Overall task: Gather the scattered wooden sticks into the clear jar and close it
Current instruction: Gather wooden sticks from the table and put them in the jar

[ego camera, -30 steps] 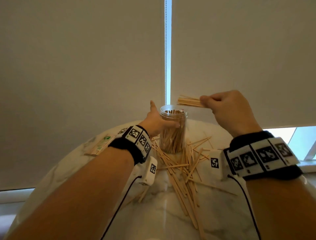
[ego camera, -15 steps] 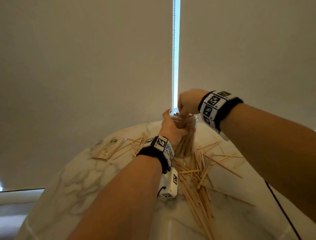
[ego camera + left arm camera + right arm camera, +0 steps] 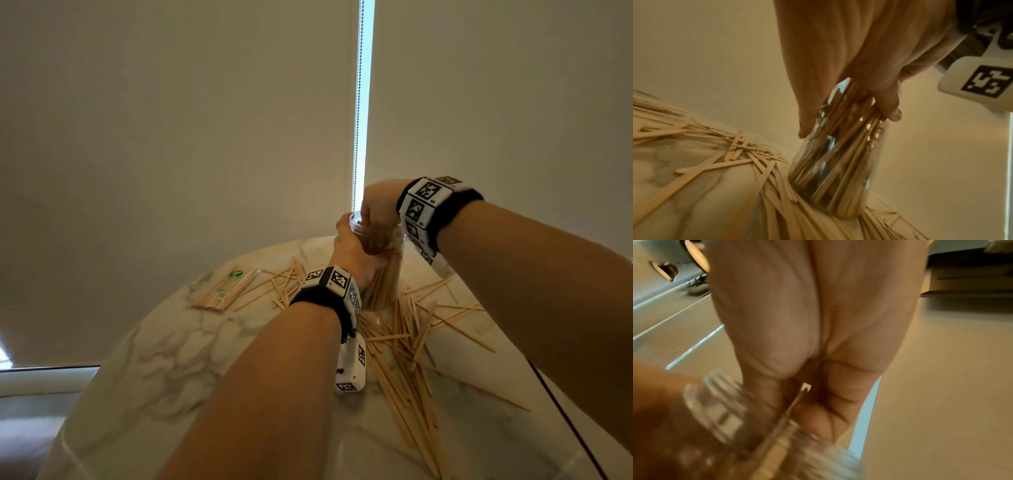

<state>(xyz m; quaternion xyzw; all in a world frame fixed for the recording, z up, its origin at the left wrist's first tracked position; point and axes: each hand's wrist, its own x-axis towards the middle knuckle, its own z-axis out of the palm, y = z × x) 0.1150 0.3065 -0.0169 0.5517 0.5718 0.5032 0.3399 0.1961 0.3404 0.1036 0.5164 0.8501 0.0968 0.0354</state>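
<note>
The left hand (image 3: pixel 354 253) wraps its grip round the upper wall of the clear jar (image 3: pixel 836 155), which stands on the marble counter (image 3: pixel 178 346), already thick with upright sticks. The right hand (image 3: pixel 378 205) is directly above that grip, fingers bunched down into the jar's open mouth; the right wrist view is blurred but shows the fingertips (image 3: pixel 818 420) pinching at least one wooden stick (image 3: pixel 795 404) at the threaded rim, so the hand is closed on sticks being fed in. Loose wooden sticks (image 3: pixel 404 346) lie below and to the right of the left grip, crowding right up to the jar's base, with more scattered to its left beside a wrapped packet of sticks (image 3: pixel 224 289). No lid is visible. The likely trouble is that the jar looks nearly packed, so pushed sticks could jam crosswise at the mouth, splay over the rim, or tip the jar if the left grip slackens; sticks under the base could also make it rock. Compared with a second ago, the right hand has swung its bundle from out at the right, held level in the air, down into the mouth, while the left hand has stayed on the jar.
</note>
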